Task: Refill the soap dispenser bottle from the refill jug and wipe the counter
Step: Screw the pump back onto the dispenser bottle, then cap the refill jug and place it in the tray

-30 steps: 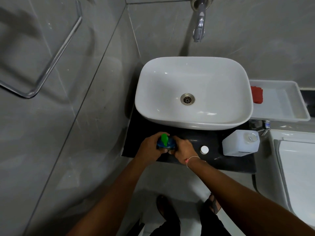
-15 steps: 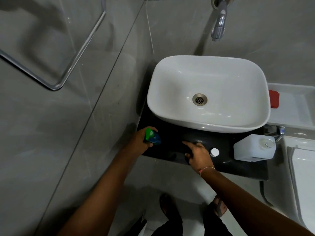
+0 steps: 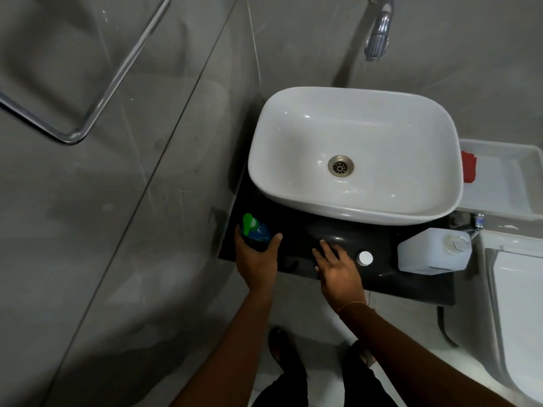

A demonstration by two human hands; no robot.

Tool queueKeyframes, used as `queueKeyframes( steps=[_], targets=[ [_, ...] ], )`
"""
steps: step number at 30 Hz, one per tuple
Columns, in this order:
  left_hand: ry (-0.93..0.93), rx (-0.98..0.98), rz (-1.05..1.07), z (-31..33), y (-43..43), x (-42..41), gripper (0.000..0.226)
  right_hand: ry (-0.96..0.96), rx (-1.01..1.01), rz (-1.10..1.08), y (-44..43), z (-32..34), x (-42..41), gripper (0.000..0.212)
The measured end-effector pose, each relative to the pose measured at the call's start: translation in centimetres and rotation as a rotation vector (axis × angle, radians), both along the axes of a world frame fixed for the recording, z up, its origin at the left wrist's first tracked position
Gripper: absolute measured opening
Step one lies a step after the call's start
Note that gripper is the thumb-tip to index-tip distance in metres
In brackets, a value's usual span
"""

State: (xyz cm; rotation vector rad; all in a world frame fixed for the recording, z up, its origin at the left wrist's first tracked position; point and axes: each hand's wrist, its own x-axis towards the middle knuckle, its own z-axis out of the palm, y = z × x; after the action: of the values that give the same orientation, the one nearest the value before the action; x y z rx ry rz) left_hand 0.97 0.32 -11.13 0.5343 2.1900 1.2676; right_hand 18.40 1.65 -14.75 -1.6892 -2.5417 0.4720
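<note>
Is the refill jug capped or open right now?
Open. The jug stands with its round mouth uncovered, and a white cap lies apart on the counter beside the right hand.

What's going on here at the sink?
A person stands at a small bathroom counter. The left hand grips a blue soap dispenser bottle with a green pump at the counter's left end. The right hand lies open and flat on the dark surface. The white refill jug sits uncapped to the right, its white cap lying beside it.

No legible text or labels
</note>
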Motion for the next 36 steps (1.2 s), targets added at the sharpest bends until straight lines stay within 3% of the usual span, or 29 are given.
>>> queueKeyframes(
  steps=[6, 24, 28, 32, 36],
  targets=[
    [0.059, 0.007, 0.008, -0.2, 1.2, -1.2, 0.092, -0.004, -0.11, -0.031, -0.7, -0.7, -0.5, 0.05],
    [0.129, -0.041, -0.046, -0.4, 0.5, -5.7, 0.096, -0.088, -0.187, -0.02, -0.5, -0.8, -0.6, 0.053],
    [0.093, -0.131, -0.094, 0.0, -1.0, -4.9, 0.092, -0.004, -0.208, -0.013, -0.7, -0.2, 0.0, 0.055],
    [0.07, -0.278, -0.152, 0.7, -4.2, -1.8, 0.074, 0.197, -0.226, -0.067, -2.2, 0.9, 2.6, 0.051],
    [0.135, -0.294, -0.347, 1.6, -5.1, 3.5, 0.063, 0.318, -0.171, -0.209, -5.2, 2.1, 7.5, 0.043]
  ],
)
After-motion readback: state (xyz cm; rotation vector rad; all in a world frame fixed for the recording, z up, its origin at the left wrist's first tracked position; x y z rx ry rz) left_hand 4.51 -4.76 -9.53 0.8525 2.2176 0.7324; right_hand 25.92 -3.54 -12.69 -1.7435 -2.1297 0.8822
